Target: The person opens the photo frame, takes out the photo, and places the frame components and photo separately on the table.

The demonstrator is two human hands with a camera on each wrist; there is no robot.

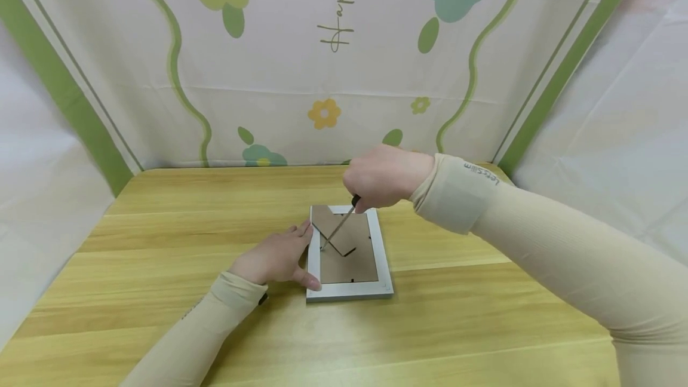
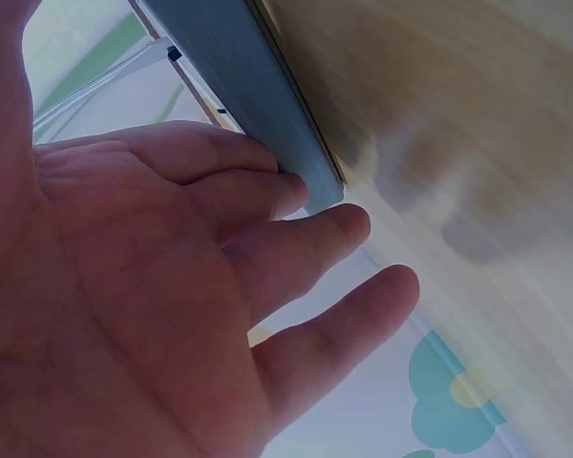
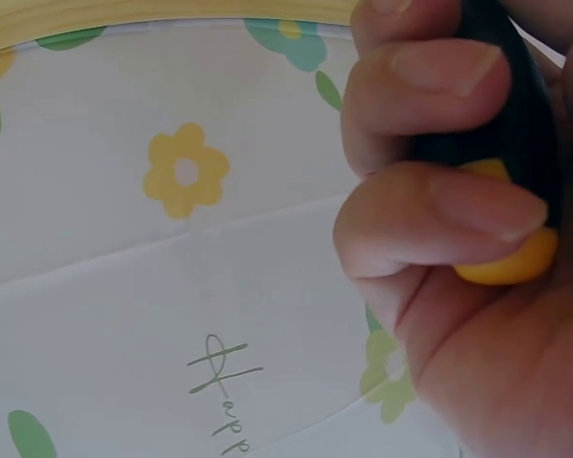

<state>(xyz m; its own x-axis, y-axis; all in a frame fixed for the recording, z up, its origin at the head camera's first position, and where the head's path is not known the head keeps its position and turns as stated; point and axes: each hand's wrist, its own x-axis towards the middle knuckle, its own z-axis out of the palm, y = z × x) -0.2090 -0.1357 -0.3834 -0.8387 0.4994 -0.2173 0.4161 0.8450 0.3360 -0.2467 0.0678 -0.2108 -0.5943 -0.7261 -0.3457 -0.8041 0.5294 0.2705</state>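
A picture frame (image 1: 383, 255) lies face down on the table, its brown backing board (image 1: 352, 237) showing and a dark-edged strip of the board slanting across it. My right hand (image 1: 384, 177) grips the black and yellow handle (image 3: 506, 258) of a screwdriver (image 1: 340, 227) above the frame. The slanted shaft reaches down to a small dark tab at the left inner edge of the frame. My left hand (image 1: 276, 258) rests against the frame's left side, thumb on the near left corner. In the left wrist view its fingers (image 2: 315, 334) are extended, some touching the frame's side.
The frame stands on a wooden table (image 1: 457, 315). Behind the table hangs a white curtain (image 1: 279, 58) with printed flowers, and pale sheets (image 1: 618, 124) hang on both sides. Small dark tabs sit around the backing board's edges.
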